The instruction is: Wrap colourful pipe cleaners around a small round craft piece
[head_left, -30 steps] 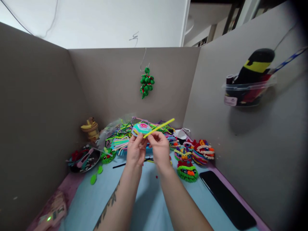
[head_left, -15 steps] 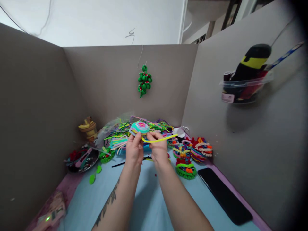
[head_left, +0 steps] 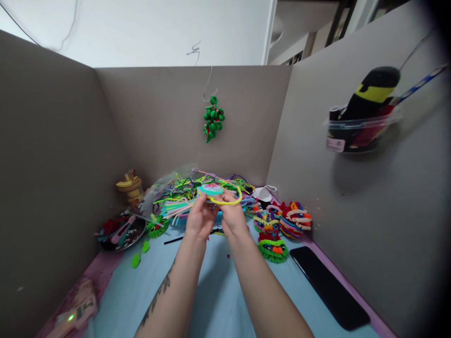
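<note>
My left hand (head_left: 201, 218) is closed, thumb and fingers gripping the near left edge of a round pipe-cleaner piece (head_left: 210, 189) in turquoise, white and pink. My right hand (head_left: 230, 213) is closed at its right side, pinching a yellow pipe cleaner (head_left: 241, 195) that curves in a loop from the piece's near edge. The fingertips under the piece are partly hidden. Both hands are held above the blue cloth, in front of a heap of coloured pipe cleaners (head_left: 176, 190).
Several finished pipe-cleaner figures (head_left: 273, 248) lie at the right beside a black phone (head_left: 329, 287). A metal bowl (head_left: 136, 239) with tools and a pink glue gun (head_left: 75, 314) are at the left. A plastic tub (head_left: 362, 124) hangs on the right panel; a green ornament (head_left: 213, 119) hangs at the back.
The yellow pipe cleaner's free end, earlier stretched out to the right, is now bent back into a loop. My hands have moved closer together, and the round piece has shifted slightly right and tilted flatter.
</note>
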Available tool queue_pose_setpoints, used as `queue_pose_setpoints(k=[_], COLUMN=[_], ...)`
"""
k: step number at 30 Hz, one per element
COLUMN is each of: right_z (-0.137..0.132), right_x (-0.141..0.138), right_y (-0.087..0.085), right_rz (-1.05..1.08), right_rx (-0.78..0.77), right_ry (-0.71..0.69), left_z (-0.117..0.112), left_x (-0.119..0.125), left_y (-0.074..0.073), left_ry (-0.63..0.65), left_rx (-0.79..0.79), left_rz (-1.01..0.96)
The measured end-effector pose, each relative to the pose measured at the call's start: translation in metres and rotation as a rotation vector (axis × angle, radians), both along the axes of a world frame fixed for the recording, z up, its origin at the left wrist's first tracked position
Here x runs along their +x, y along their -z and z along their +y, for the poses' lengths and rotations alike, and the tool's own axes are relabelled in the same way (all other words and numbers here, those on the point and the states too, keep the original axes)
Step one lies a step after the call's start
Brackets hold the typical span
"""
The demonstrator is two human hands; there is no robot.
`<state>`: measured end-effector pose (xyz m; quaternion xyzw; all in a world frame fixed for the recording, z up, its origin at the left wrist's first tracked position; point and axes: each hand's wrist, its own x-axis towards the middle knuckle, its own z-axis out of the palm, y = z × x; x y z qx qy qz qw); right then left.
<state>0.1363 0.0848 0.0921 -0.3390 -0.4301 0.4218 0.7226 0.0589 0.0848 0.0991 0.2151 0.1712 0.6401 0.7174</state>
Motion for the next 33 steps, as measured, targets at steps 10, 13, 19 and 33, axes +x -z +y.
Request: queue_pose_setpoints(k=[10,13,19,33], right_z=[-0.013,-0.013,0.000,-0.003], right_x=[-0.011,-0.007,0.011,0.001], right_y=[-0.005,-0.006,-0.003,-0.003], right_rz=[-0.067,-0.094,0.105,0.010], right_rx=[0.010,0.044,-0.012,0.012], right_ry=[-0.049,-0.014,0.187,0.071], left_z=[0.004,0.003,-0.003,-0.005], left_x=[-0.001,-0.001,0.004,0.010], left_y=[0.002,0.001,-0.004,0.003], left_ry=[-0.213,-0.220,-0.190,-0.100], left_rx=[0.038,0.020,-0.104,0.137], left_rz=[0.019,0.014,-0.047,0.061])
